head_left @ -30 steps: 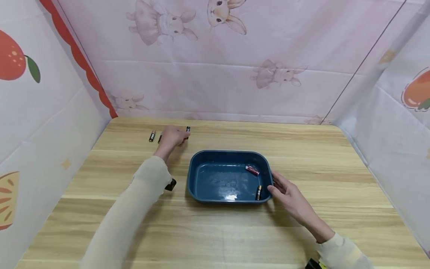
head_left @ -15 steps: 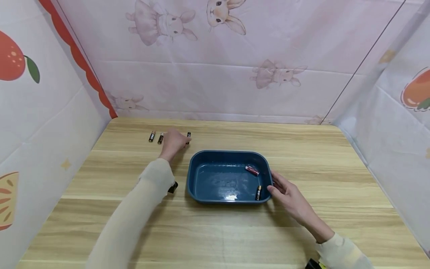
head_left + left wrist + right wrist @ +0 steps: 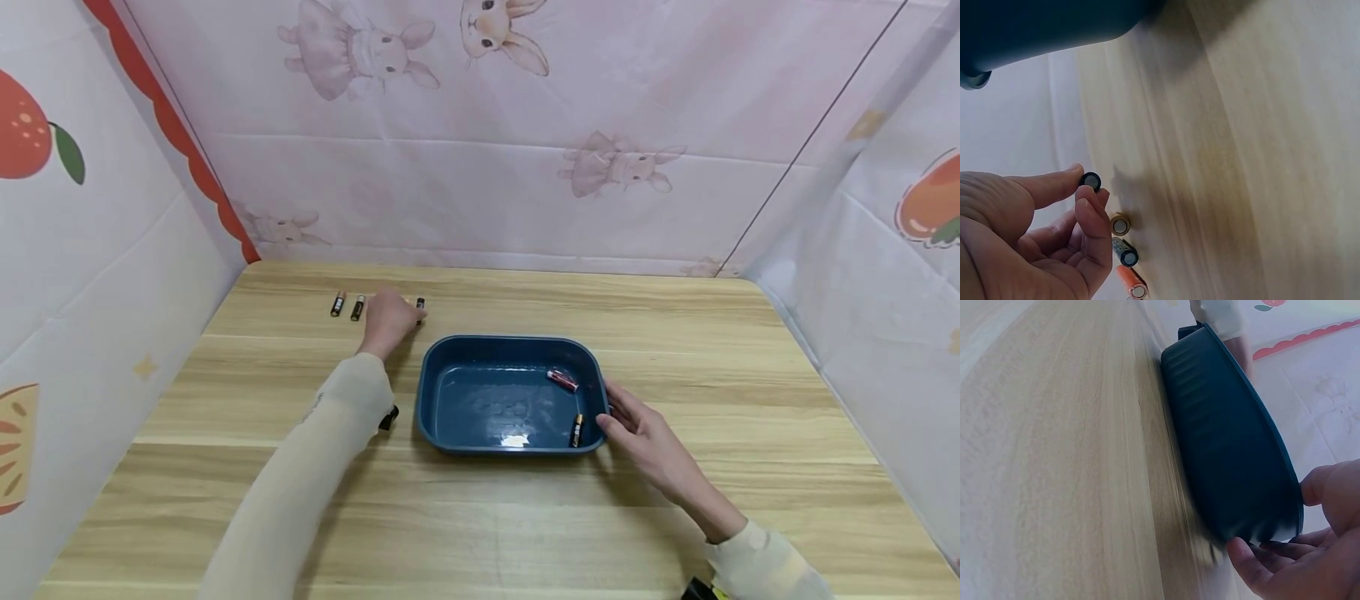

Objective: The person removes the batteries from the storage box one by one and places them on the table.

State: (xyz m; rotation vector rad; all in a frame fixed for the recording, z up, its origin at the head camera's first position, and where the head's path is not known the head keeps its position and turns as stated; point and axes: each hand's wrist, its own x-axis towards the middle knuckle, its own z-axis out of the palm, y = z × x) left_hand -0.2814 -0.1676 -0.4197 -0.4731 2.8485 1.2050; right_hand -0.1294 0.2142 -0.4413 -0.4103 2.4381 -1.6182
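Observation:
My left hand (image 3: 390, 321) pinches a dark battery (image 3: 1090, 181) between thumb and fingers at the back left of the table, behind the blue container (image 3: 510, 452). In the head view, two black batteries with lighter ends, one (image 3: 338, 303) and another (image 3: 357, 307), lie left of that hand. The left wrist view shows three batteries near the fingers, among them an orange one (image 3: 1131, 281). My right hand (image 3: 656, 446) grips the container's right end, thumb at the rim and fingers on the outer wall. Inside the container lie a red battery (image 3: 562, 381) and a black-and-gold one (image 3: 577, 431).
The wooden table (image 3: 480, 533) meets a pink rabbit-print cloth (image 3: 480, 208) at its back edge. Printed white cloth walls stand at left and right. A dark wrist device (image 3: 388, 417) shows at the left sleeve.
My left hand has shifted slightly right and nearer with the pinched battery, uncovering more of a battery on its left. The right hand and container have stayed in place.

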